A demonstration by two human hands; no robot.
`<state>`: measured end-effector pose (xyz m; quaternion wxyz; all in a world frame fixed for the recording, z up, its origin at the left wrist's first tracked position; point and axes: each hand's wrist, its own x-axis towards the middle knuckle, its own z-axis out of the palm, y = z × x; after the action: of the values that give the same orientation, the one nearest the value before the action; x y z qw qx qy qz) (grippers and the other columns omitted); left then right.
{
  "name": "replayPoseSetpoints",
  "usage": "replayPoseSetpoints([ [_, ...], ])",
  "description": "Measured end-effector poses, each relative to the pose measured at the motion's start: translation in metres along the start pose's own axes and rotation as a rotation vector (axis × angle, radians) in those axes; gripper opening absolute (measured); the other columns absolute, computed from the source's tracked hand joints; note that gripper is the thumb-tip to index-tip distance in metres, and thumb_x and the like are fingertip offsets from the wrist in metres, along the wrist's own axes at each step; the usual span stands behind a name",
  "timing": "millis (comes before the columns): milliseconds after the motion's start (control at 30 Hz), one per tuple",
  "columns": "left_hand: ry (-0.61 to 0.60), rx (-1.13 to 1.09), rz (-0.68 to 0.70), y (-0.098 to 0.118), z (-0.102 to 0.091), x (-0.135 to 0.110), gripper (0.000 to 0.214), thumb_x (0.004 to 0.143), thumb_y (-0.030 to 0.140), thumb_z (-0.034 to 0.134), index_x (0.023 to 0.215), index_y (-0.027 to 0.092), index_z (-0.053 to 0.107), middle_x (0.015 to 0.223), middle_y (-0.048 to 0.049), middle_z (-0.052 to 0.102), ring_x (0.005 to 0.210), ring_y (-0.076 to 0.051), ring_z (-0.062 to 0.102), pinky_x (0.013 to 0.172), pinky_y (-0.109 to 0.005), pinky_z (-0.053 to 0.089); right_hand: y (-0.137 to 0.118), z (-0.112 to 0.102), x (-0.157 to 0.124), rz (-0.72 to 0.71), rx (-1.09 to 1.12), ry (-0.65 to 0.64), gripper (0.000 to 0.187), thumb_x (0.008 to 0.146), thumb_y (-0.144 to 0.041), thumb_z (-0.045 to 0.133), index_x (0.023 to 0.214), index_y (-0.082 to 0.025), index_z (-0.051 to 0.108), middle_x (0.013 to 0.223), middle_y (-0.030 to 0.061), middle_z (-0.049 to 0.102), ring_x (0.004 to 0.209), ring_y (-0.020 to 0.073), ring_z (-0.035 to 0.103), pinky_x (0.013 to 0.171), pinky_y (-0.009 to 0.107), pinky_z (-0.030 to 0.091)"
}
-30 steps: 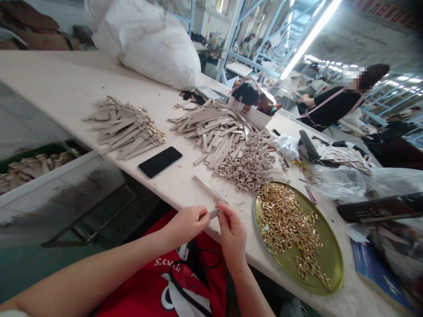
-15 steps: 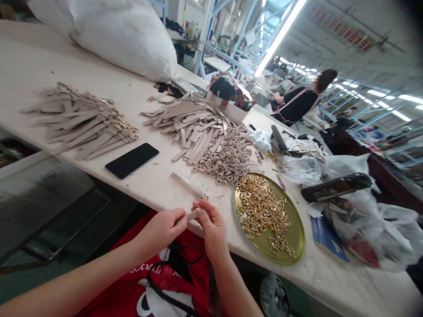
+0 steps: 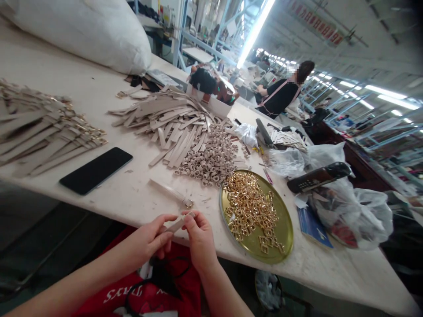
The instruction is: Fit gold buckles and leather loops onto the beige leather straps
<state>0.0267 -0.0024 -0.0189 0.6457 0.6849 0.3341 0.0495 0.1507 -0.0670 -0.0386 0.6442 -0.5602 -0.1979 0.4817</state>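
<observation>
Taking the round tray (image 3: 284,226) as landmark, the view over the table (image 3: 317,273) has swung rightward, while the piles lie as they did half a second ago. Far left beyond the tray bulges a white sack (image 3: 99,37), its contents hidden; right of the tray, a see-through plastic bag (image 3: 373,211) wraps dark and reddish matter too blurred to name. The tray itself holds heaped gold-coloured buckles (image 3: 253,204), bare toward its right rim. Below it, beneath the table's edge, a bin (image 3: 282,286) contains something greyish. Left of the tray, the left hand (image 3: 158,235) has loosened its fingers and bares more of the pale strip (image 3: 175,225); its grip is narrow on one end, while the right hand (image 3: 200,235) pinches the other. The strip seems to be still mid-handling, not set down. Whether a small loop sits under the right fingertips, I cannot tell.
</observation>
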Motion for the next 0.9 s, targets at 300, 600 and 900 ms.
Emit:
replayPoseSetpoints([
  [300,0.188,-0.3,-0.035,0.006,-0.01,0.025,0.041,0.075,0.051,0.047,0.099,0.018,0.052,0.046,0.0081,0.029,0.039,-0.008,0.027,0.036,-0.017,0.019,-0.03,-0.021,0.024,-0.371,-0.717,-0.245,0.019,0.08,-0.03,0.053,0.092,-0.02,0.062,0.088,0.0036,0.063,0.081,0.016,0.055,0.074,0.027,0.042],
  [600,0.243,-0.233,-0.055,0.007,-0.008,0.026,0.035,0.073,0.051,0.041,0.074,0.017,0.048,0.047,0.0087,0.026,0.042,-0.007,0.023,0.037,-0.016,0.019,-0.095,-0.123,0.13,-0.245,-1.958,0.359,0.017,0.079,-0.024,0.05,0.085,-0.013,0.061,0.089,0.0129,0.061,0.08,0.0215,0.058,0.067,0.029,0.04],
  [900,0.242,-0.083,0.067,0.005,-0.007,-0.003,0.027,0.081,0.039,0.035,0.073,0.018,0.05,0.046,0.0071,0.031,0.041,-0.009,0.029,0.038,-0.019,0.022,-0.092,-0.12,0.112,-0.336,-1.863,0.343,0.016,0.076,-0.006,0.046,0.081,-0.008,0.06,0.085,0.0176,0.061,0.081,0.0225,0.058,0.068,0.03,0.038],
])
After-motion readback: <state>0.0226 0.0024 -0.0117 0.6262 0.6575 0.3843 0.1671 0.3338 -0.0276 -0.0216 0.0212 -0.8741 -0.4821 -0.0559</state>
